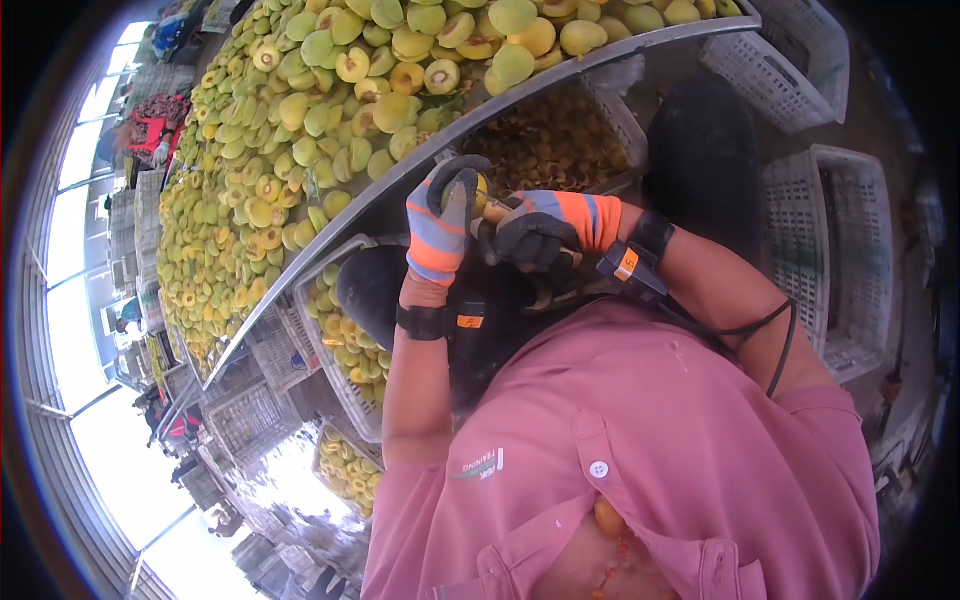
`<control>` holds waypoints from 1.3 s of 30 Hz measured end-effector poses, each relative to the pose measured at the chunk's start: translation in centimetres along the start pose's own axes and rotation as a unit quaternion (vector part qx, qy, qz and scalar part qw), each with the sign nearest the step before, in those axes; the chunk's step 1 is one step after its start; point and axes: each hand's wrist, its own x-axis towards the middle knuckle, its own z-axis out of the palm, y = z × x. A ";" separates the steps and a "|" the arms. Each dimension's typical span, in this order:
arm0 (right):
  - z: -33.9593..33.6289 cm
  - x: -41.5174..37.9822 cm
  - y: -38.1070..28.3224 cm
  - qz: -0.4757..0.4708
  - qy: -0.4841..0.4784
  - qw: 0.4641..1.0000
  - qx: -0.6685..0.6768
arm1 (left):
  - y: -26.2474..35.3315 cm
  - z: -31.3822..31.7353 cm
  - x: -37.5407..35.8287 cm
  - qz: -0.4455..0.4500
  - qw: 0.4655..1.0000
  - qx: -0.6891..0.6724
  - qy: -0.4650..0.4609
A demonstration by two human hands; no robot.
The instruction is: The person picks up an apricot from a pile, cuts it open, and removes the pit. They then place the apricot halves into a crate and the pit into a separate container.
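My left hand (442, 220), in an orange and grey glove with dark fingertips, is closed around a yellow-green fruit (480, 193) beside the metal rim of the table. Close on its right, my right hand (552, 228), gloved alike, is wrapped round a small tool (495, 211) whose tip meets the fruit. Most of the tool is hidden by the fingers. Beneath and behind the hands stands a crate of brown pits and scraps (555, 135).
Halved fruits (330, 130) heap the table, bounded by a metal rim (400, 172). White crates (830, 250) stand at right; a crate of fruit (345, 345) is by my left forearm. A person in red (155, 130) is at far left.
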 end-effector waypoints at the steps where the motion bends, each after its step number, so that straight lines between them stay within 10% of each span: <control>1: -0.3 0.5 0.5 -0.029 0.007 0.999 -0.011 | 0.0 -0.2 0.0 -0.029 1.000 0.004 -0.004; 7: 3.3 -1.4 -1.8 0.003 0.033 0.989 -0.144 | -1.8 -0.4 -0.7 -0.066 0.988 -0.112 -0.078; 9: 4.3 -1.7 -2.4 0.054 -0.030 0.995 -0.075 | -1.4 -0.7 -0.4 -0.193 0.932 -0.292 -0.098; 10: 3.0 -1.5 -2.0 0.004 -0.001 0.969 -0.246 | -1.1 -0.9 -0.2 -0.253 0.886 -0.375 -0.107; 11: 0.7 -1.4 -1.4 -0.048 0.031 0.911 -0.409 | -1.5 -0.9 -0.1 -0.224 0.900 -0.363 -0.085; 15: 2.6 -2.1 -3.5 -0.053 0.219 0.924 -0.309 | -2.0 -0.8 -0.3 -0.173 0.954 -0.245 -0.005; 18: 2.9 -0.6 -2.8 -0.042 0.294 0.903 -0.311 | -1.9 -0.4 -0.4 0.030 0.991 0.131 -0.017; 22: 3.2 -0.6 -3.0 -0.009 0.326 0.847 -0.419 | -1.4 1.7 -0.4 -0.113 0.972 -0.193 0.074; 25: 4.9 -0.9 -4.1 0.027 0.355 0.804 -0.475 | -2.3 2.0 -0.1 -0.125 0.969 -0.192 0.088; 33: 1.3 -0.2 0.8 -0.032 0.211 0.934 -0.286 | -2.1 2.6 -0.6 -0.121 0.977 -0.145 0.103; 39: 1.8 -1.6 0.0 0.044 0.040 0.986 0.158 | -0.7 2.8 -0.9 -0.051 0.970 -0.196 0.134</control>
